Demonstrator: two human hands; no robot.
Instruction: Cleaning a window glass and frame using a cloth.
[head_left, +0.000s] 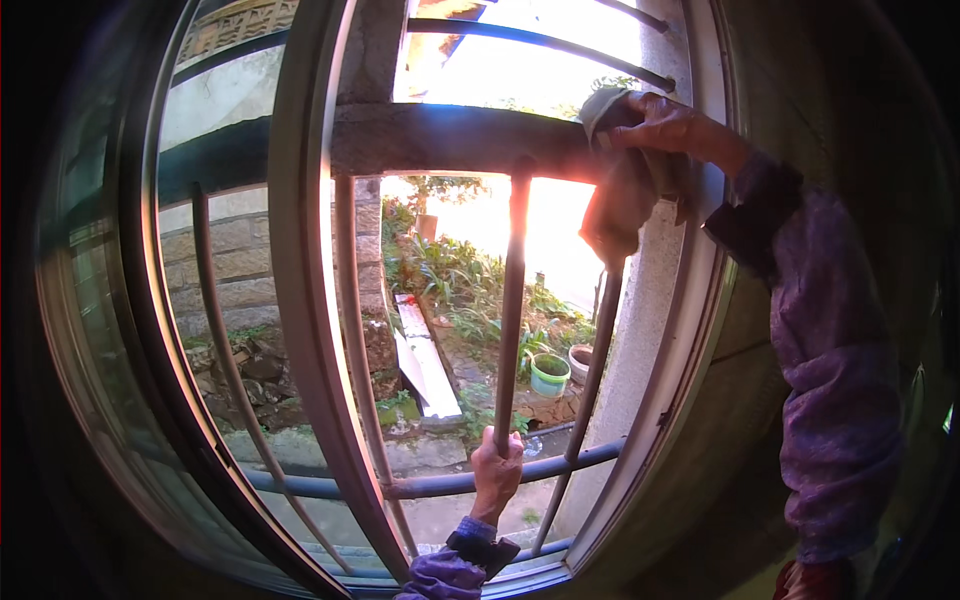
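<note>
My right hand (660, 124) is raised at the upper right of the window opening, its fingers closed on a grey-brown cloth (626, 195). The cloth lies against the right end of a dark horizontal beam (457, 139) and hangs down over the top of a vertical bar (600, 352). Lower down, my left hand (497, 469) grips the middle vertical metal bar (512, 300), just above a horizontal pipe (551, 467). Both forearms wear purple sleeves with dark cuffs.
A window frame (300, 262) stands upright left of the bars, with sliding glass (90, 300) beyond it. The right frame edge (675, 360) is close to my right arm. Outside are plants, a green bucket (550, 375), white boards (427, 367) and a stone wall (232, 255).
</note>
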